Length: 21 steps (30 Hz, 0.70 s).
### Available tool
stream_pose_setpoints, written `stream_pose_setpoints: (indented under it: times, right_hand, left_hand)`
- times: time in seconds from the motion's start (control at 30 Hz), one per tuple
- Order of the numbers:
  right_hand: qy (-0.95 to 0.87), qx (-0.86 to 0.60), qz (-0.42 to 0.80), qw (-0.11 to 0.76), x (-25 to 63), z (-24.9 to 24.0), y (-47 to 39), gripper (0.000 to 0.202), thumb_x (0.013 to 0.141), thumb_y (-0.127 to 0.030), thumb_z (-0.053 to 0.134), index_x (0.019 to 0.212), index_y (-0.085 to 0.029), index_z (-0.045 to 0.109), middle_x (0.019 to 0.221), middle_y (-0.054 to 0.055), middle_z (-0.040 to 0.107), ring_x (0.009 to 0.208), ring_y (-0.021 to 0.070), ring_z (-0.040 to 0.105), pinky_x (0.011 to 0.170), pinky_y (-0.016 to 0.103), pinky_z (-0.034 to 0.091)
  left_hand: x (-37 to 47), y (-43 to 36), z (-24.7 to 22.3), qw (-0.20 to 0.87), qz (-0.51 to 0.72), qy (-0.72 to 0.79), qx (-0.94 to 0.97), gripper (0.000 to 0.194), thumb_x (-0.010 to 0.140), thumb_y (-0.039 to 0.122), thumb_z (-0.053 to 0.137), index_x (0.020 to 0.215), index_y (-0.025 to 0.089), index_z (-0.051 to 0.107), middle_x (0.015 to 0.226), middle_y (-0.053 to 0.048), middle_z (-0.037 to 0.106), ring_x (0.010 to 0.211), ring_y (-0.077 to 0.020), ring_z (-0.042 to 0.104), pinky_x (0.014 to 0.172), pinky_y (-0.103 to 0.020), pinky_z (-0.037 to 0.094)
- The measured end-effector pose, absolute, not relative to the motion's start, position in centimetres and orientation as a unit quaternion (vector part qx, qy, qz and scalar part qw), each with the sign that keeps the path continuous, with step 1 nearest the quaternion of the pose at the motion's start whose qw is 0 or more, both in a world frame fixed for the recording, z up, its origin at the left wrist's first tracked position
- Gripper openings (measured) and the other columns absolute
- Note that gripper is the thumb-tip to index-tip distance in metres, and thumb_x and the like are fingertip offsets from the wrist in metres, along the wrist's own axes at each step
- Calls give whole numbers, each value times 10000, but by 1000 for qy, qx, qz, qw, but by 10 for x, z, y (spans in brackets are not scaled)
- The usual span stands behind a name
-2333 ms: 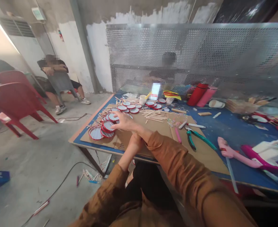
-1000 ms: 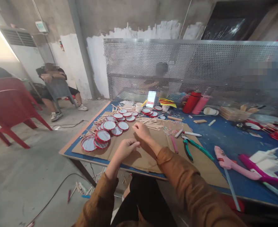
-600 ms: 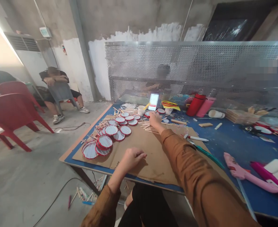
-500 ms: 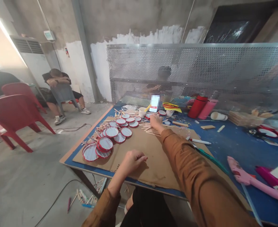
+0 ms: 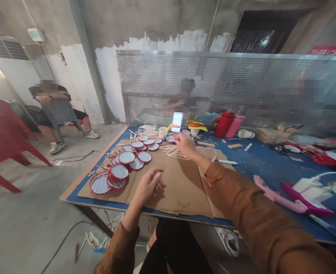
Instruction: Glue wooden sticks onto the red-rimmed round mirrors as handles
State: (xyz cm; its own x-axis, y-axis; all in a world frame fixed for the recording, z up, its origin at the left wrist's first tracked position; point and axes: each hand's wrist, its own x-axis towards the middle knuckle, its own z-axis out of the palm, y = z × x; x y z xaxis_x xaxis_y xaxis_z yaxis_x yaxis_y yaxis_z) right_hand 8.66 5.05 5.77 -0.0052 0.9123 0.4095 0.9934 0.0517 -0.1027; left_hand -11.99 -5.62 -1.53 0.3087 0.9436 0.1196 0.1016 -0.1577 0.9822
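Note:
My left hand [image 5: 150,186] hovers over the brown cardboard sheet [image 5: 173,198] near the table's front edge, fingers loosely bent and a little apart, with nothing seen in it. Farther out, my right hand [image 5: 185,145] is above a pile of flat wooden sticks [image 5: 175,152]. Its fingers are pinched together near a small red-rimmed disc [image 5: 170,139]; what they hold, if anything, is too small to make out. To the left of my left hand lie several round red-rimmed discs with pale faces [image 5: 119,172], overlapping, with wooden sticks attached to some.
Behind the pile stand a paper cup [image 5: 163,133] and a lit phone [image 5: 177,121]. A red bottle [image 5: 224,124] and a pink bottle [image 5: 234,126] are at the back right. A pink glue gun [image 5: 279,198] lies right, beside a magenta power strip [image 5: 304,198]. A person sits at the left.
My right hand has lifted slightly off the stick pile and drawn back toward me. The left hand's fingers have loosened. The view has turned to the right.

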Motion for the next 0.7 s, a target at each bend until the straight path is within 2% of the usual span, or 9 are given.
stream_pose_setpoints:
  times: [0.07,0.13,0.2,0.3,0.4,0.53,0.6,0.7]
  right_hand:
    - [-758,-611,-114,195,70,59,13,155,937,-229,502,936,-168,644,941,74,679,906,206,535,775,304,337]
    - [-818,-518,-147,201,53,53,-27,130,928,-217,519,891,-168,634,915,78,663,905,219,525,815,330,347]
    - [-854,-446,-186,196,39,41,-61,140,933,-217,510,878,-166,629,918,100,646,902,242,507,821,368,350]
    - [-881,-372,-213,203,29,15,-91,170,948,-191,481,872,-165,630,864,93,623,884,240,491,831,390,349]
    - [-873,-365,-222,236,31,-8,-94,199,957,-190,476,828,-171,627,832,75,607,876,221,485,855,378,353]
    - [-850,-403,-189,280,36,-18,-88,185,938,-254,535,789,-178,614,875,77,620,934,228,490,858,374,366]
    - [-844,-419,-154,298,37,-17,-89,159,929,-248,550,796,-184,608,908,78,628,962,227,500,867,372,373]
    - [-819,-457,-87,335,46,-12,-87,149,933,-218,526,804,-196,598,887,66,629,913,209,532,827,337,405]
  left_hand:
    - [-121,-56,-15,572,472,396,542,509,876,538,444,1235,178,433,795,-5,589,560,-118,598,463,-223,458]
    - [-123,-55,-14,611,490,370,499,571,851,564,491,1278,209,358,947,-45,600,639,-133,647,484,-241,504]
    - [-124,-55,-13,621,489,352,502,583,832,550,541,1274,213,366,1048,-75,605,723,-147,664,526,-249,534]
    - [-125,-54,-13,597,457,346,561,531,805,470,612,1210,156,471,1061,-97,633,818,-162,652,599,-237,540]
    - [-123,-53,-13,550,421,376,615,435,800,355,614,1166,134,537,1067,-104,651,809,-155,648,627,-228,530]
    - [-116,-51,-11,556,395,439,585,429,814,249,517,1231,150,507,1049,-92,658,621,-123,620,503,-237,509]
    - [-111,-49,-11,560,393,442,580,404,802,217,497,1197,141,540,1036,-94,666,652,-131,629,511,-235,514]
    - [-104,-49,-13,510,400,455,611,328,798,228,510,1099,144,608,1027,-95,679,748,-156,647,546,-226,522]
